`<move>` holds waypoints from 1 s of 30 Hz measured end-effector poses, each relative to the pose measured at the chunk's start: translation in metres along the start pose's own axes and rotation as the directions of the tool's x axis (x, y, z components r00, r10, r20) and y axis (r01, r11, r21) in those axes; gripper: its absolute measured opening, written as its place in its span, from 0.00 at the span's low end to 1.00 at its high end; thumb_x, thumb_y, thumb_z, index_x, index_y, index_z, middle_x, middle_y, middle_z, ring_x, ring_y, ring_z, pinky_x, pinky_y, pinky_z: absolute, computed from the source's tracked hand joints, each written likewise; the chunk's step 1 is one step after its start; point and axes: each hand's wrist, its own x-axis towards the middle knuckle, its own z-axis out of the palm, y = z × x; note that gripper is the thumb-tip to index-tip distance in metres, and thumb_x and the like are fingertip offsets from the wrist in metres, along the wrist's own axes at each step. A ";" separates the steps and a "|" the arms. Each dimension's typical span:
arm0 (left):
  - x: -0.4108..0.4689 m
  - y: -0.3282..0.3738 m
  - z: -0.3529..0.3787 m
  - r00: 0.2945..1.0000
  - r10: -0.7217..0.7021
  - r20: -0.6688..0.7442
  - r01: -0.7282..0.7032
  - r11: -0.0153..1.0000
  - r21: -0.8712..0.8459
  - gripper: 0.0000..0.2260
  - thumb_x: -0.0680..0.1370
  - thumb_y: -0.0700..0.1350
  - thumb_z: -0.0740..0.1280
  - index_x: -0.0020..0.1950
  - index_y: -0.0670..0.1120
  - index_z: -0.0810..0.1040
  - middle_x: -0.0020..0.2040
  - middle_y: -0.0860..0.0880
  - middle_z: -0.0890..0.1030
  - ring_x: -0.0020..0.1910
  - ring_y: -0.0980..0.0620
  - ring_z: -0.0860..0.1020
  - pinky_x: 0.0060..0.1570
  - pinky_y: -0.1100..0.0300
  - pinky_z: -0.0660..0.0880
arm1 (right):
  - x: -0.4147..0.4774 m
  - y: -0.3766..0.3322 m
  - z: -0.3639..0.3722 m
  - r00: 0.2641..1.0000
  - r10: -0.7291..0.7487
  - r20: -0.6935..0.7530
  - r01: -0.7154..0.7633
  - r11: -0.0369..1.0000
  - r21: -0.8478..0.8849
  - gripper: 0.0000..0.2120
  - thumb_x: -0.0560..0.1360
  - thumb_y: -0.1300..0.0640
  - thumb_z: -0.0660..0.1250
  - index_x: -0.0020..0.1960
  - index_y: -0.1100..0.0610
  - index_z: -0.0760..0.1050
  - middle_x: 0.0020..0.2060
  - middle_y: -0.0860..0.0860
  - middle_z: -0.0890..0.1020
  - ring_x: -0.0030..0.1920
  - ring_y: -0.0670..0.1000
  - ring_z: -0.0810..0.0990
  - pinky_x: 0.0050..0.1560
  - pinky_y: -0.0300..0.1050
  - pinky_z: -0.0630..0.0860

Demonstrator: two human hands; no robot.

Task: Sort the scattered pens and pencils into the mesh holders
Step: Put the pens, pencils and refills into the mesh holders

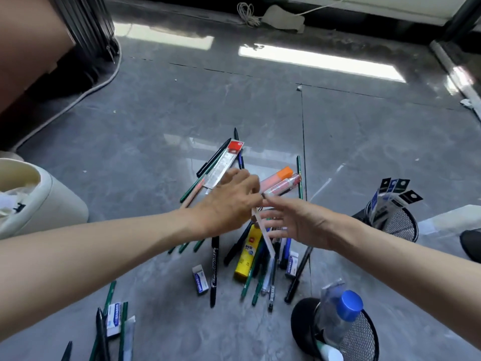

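Floor: grey glossy tiles (156,121); everything lies on it.
Pile: pens and pencils (265,280) lie crossed in a heap in the middle, under and just near of both hands.
Left hand: the left hand (229,201) reaches in from the left over the pile; its fingers (250,181) are curled and seem to pinch the top end of a pale pen (265,235), which slants down to the right above the heap.
Right hand: the right hand (296,220) comes in from the right, its fingers (276,233) straight and spread towards the left hand, gripping nothing; the thumb tip is near the end of a pink pen (286,184).
Far of the hands: a ruler (226,165) in a clear sleeve, an orange-capped highlighter (282,175) just beside the pink pen.
In the pile: a yellow glue bottle (247,256), a black marker (214,272), two erasers (200,278) at its edges.
Near left: green pencils (110,298) and another eraser, well apart from the pile.
Far holder: black mesh (402,224), right of the hands, with upright refill packs (390,194).
Near holder: black mesh (361,337), near right, with a blue-capped bottle (341,316).
Left edge: a white bin (52,204).
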 end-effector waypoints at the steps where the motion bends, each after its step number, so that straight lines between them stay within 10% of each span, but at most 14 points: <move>1: 0.002 0.004 0.003 0.999 -0.043 -0.030 0.041 0.997 -0.062 0.10 0.64 0.37 0.68 0.44 0.45 0.80 0.51 0.44 0.74 0.51 0.45 0.70 0.53 0.55 0.62 | 0.001 -0.001 0.002 0.997 0.003 0.075 -0.004 1.000 0.012 0.17 0.69 0.51 0.73 0.55 0.55 0.77 0.43 0.51 0.83 0.40 0.48 0.81 0.45 0.40 0.79; 3: 0.006 0.008 0.007 0.980 -0.175 -0.090 0.153 0.965 -0.211 0.18 0.68 0.38 0.57 0.58 0.46 0.72 0.60 0.46 0.64 0.57 0.45 0.64 0.58 0.56 0.62 | 0.002 -0.004 0.007 0.995 0.024 0.092 -0.023 1.000 -0.009 0.14 0.69 0.64 0.71 0.53 0.56 0.77 0.39 0.49 0.83 0.38 0.47 0.80 0.41 0.39 0.78; 8: 0.002 -0.014 0.022 0.841 -0.539 0.045 0.529 0.802 -0.277 0.35 0.66 0.54 0.74 0.66 0.45 0.61 0.62 0.42 0.65 0.59 0.47 0.64 0.60 0.52 0.66 | 0.012 -0.007 0.009 0.982 0.057 -0.181 -0.022 0.982 0.190 0.12 0.72 0.71 0.58 0.52 0.62 0.72 0.29 0.52 0.74 0.23 0.46 0.70 0.28 0.39 0.75; 13: 0.003 -0.045 0.042 0.551 -0.817 0.170 0.833 0.551 -0.056 0.26 0.73 0.60 0.66 0.64 0.46 0.69 0.59 0.45 0.69 0.58 0.46 0.66 0.54 0.57 0.58 | 0.012 -0.016 -0.005 0.926 -0.031 -0.376 0.131 0.961 0.243 0.04 0.71 0.64 0.56 0.42 0.60 0.69 0.28 0.52 0.69 0.26 0.48 0.66 0.26 0.38 0.72; 17: 0.011 -0.062 0.051 0.385 -0.858 0.341 0.838 0.479 0.260 0.20 0.76 0.56 0.65 0.61 0.44 0.71 0.60 0.42 0.72 0.59 0.43 0.69 0.58 0.52 0.62 | 0.008 -0.014 -0.019 0.915 -0.021 -0.403 0.138 0.955 0.264 0.06 0.74 0.60 0.60 0.48 0.62 0.71 0.34 0.55 0.76 0.31 0.52 0.77 0.32 0.43 0.78; 23: 0.023 -0.065 0.045 0.456 -0.797 0.397 0.806 0.559 0.197 0.09 0.74 0.43 0.64 0.35 0.41 0.72 0.44 0.38 0.79 0.39 0.41 0.75 0.35 0.55 0.66 | 0.005 -0.002 -0.022 0.900 -0.006 -0.436 0.158 0.936 0.313 0.10 0.72 0.72 0.59 0.54 0.69 0.70 0.35 0.62 0.84 0.35 0.55 0.85 0.31 0.41 0.81; 30: 0.020 -0.067 0.028 0.228 -0.883 0.410 0.973 0.214 -0.081 0.13 0.78 0.48 0.58 0.49 0.40 0.74 0.47 0.38 0.78 0.45 0.38 0.76 0.44 0.51 0.73 | -0.002 -0.005 -0.022 0.865 0.018 -0.501 0.145 0.947 0.285 0.04 0.76 0.64 0.62 0.51 0.60 0.71 0.30 0.56 0.78 0.22 0.45 0.67 0.19 0.33 0.63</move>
